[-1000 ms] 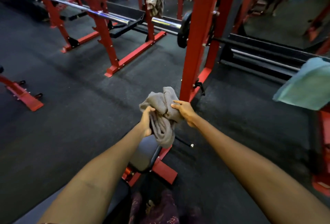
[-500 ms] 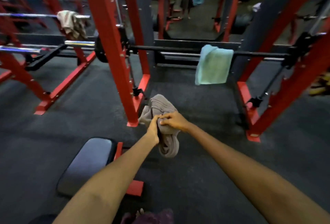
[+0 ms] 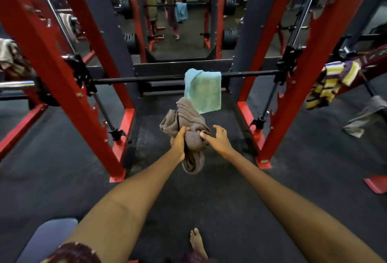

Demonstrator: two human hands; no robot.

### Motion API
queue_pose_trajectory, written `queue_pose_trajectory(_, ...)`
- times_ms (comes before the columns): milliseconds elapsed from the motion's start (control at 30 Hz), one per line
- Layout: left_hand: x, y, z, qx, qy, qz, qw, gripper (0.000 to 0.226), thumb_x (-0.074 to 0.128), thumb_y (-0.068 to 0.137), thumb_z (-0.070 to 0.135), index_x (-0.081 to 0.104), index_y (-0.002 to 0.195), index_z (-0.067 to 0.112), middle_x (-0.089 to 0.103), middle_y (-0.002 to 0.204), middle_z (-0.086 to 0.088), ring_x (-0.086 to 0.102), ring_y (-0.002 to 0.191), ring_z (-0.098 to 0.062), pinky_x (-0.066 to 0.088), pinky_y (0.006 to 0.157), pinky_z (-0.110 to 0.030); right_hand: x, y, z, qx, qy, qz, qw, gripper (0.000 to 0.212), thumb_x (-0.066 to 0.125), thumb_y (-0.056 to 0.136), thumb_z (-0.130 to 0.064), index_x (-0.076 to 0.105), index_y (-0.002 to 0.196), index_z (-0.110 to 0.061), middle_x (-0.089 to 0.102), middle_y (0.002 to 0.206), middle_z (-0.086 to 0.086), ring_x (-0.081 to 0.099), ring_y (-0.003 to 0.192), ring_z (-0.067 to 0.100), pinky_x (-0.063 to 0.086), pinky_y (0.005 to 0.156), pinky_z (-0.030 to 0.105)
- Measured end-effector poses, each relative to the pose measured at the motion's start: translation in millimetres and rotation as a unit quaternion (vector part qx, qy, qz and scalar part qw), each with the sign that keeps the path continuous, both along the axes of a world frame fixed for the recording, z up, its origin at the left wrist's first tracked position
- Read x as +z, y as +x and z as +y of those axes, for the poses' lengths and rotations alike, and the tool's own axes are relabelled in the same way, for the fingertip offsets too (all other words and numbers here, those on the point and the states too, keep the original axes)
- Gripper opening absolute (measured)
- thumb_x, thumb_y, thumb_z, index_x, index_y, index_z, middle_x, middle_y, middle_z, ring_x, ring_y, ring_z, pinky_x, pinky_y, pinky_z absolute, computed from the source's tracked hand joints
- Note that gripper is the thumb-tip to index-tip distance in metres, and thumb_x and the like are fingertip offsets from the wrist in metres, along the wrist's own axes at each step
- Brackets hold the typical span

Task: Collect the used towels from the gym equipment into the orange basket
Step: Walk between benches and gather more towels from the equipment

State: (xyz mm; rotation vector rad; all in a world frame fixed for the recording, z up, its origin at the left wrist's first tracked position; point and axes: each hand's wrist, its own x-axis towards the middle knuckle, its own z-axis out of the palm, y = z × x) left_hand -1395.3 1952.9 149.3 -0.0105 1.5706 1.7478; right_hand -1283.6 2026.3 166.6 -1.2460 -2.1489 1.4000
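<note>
A person is standing barefoot on dark rubber floor [image 3: 230,210] in front of a red rack, its two near posts, the left post [image 3: 62,86] and the right post [image 3: 301,86], leaning apart and framing an open lane of floor between them. A black bar [image 3: 134,80] is crossing that lane from post to post at about mid height, closing it off at the far side, and a light blue towel [image 3: 204,90] is hanging folded over the bar, its long side dropping straight down. In front of it, the left hand [image 3: 179,144] is gripping a bunched grey towel [image 3: 188,128], fingers wrapped around its middle; the bundle is running roughly up and down, one rumpled end rising toward the blue towel and a looped end dangling below the hand, clear of the floor. The right hand [image 3: 218,140] is sitting just beside the bundle with fingers spread and relaxed, the thumb touching the cloth and holding nothing. To the right, outside the right post, a striped towel [image 3: 328,86] is draped over a slanting red rail, and another grey cloth [image 3: 365,116] is hanging below it. At the left edge a brownish towel [image 3: 9,57] is lying over another bar. A padded bench end [image 3: 50,237] is showing at the lower left, beside the left arm. A bare foot [image 3: 196,241] is resting on the floor below.
</note>
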Motion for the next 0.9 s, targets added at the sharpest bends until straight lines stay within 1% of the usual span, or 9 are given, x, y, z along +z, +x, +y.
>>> queue_pose_trajectory(67, -3, -14, 29, -0.001, 0.013, 0.004, 1.0, 0.041, 0.062, 0.086, 0.026, 0.058, 0.123, 0.009, 0.063, 0.12, -0.014, 0.061, 0.108, -0.03, 0.051, 0.094, -0.045, -3, -14, 31, -0.009, -0.011, 0.003, 1.0, 0.075, 0.062, 0.088, -0.039, 0.025, 0.147, -0.011, 0.017, 0.154, 0.01, 0.033, 0.138, 0.028, 0.034, 0.108, 0.036)
queue_pose_trajectory(233, -9, -66, 96, 0.021, -0.011, 0.011, 1.0, 0.045, 0.066, 0.082, 0.031, 0.059, 0.122, 0.011, 0.064, 0.119, -0.013, 0.061, 0.107, -0.029, 0.05, 0.097, -0.047, 2, -65, 97, -0.006, -0.042, 0.009, 0.999, 0.079, 0.064, 0.086, -0.04, 0.024, 0.147, -0.01, 0.02, 0.153, 0.011, 0.032, 0.138, 0.029, 0.034, 0.108, 0.037)
queue_pose_trajectory(300, -8, -88, 120, 0.039, -0.015, 0.015, 0.999, 0.046, 0.066, 0.082, 0.032, 0.057, 0.122, 0.012, 0.063, 0.12, -0.011, 0.06, 0.108, -0.029, 0.05, 0.097, -0.047, 7, -90, 118, 0.002, -0.042, 0.007, 0.999, 0.081, 0.066, 0.083, -0.043, 0.027, 0.145, -0.008, 0.026, 0.15, 0.012, 0.035, 0.136, 0.029, 0.035, 0.108, 0.037)
queue_pose_trajectory(400, -7, -119, 152, 0.072, -0.008, 0.034, 0.997, 0.045, 0.065, 0.085, 0.027, 0.054, 0.125, 0.012, 0.061, 0.119, -0.008, 0.058, 0.112, -0.027, 0.048, 0.099, -0.042, 1, -127, 156, 0.001, -0.032, 0.023, 0.999, 0.094, 0.072, 0.069, -0.058, 0.036, 0.14, -0.008, 0.039, 0.142, 0.01, 0.043, 0.13, 0.027, 0.041, 0.107, 0.042)
queue_pose_trajectory(533, -6, -151, 190, 0.102, -0.032, 0.076, 0.991, 0.053, 0.069, 0.082, 0.027, 0.05, 0.131, 0.014, 0.059, 0.128, -0.01, 0.055, 0.117, -0.027, 0.044, 0.105, -0.041, 7, -165, 197, 0.013, -0.034, 0.011, 0.999, 0.082, 0.068, 0.081, -0.043, 0.029, 0.144, -0.008, 0.032, 0.147, 0.009, 0.038, 0.134, 0.027, 0.034, 0.109, 0.037)
queue_pose_trajectory(600, -6, -163, 209, 0.098, -0.034, 0.088, 0.991, 0.053, 0.068, 0.084, 0.024, 0.049, 0.132, 0.013, 0.058, 0.128, -0.011, 0.055, 0.118, -0.027, 0.044, 0.104, -0.038, 4, -181, 218, 0.015, -0.037, -0.003, 0.999, 0.081, 0.069, 0.083, -0.038, 0.026, 0.145, -0.009, 0.028, 0.149, 0.01, 0.035, 0.136, 0.027, 0.033, 0.109, 0.036)
queue_pose_trajectory(700, -7, -182, 241, 0.103, -0.042, 0.096, 0.989, 0.055, 0.069, 0.083, 0.026, 0.048, 0.133, 0.014, 0.057, 0.129, -0.013, 0.054, 0.119, -0.029, 0.043, 0.105, -0.042, 0, -205, 254, 0.023, -0.035, -0.01, 0.999, 0.079, 0.07, 0.083, -0.03, 0.026, 0.145, -0.008, 0.026, 0.15, 0.011, 0.035, 0.135, 0.028, 0.034, 0.108, 0.037)
queue_pose_trajectory(800, -5, -205, 275, 0.116, -0.051, 0.128, 0.984, 0.058, 0.071, 0.082, 0.026, 0.047, 0.133, 0.014, 0.057, 0.13, -0.014, 0.054, 0.119, -0.031, 0.044, 0.105, -0.04, -1, -229, 296, 0.033, 0.0, -0.029, 0.999, 0.07, 0.067, 0.085, -0.022, 0.031, 0.141, -0.002, 0.032, 0.146, 0.016, 0.038, 0.132, 0.031, 0.035, 0.104, 0.036)
queue_pose_trajectory(900, -3, -228, 310, 0.093, -0.049, 0.205, 0.973, 0.063, 0.07, 0.082, 0.024, 0.042, 0.138, 0.013, 0.058, 0.127, -0.013, 0.056, 0.116, -0.03, 0.046, 0.097, -0.033, -1, -257, 344, 0.041, 0.066, -0.056, 0.995, 0.06, 0.064, 0.086, -0.017, 0.037, 0.136, 0.003, 0.042, 0.139, 0.02, 0.04, 0.129, 0.033, 0.032, 0.102, 0.035)
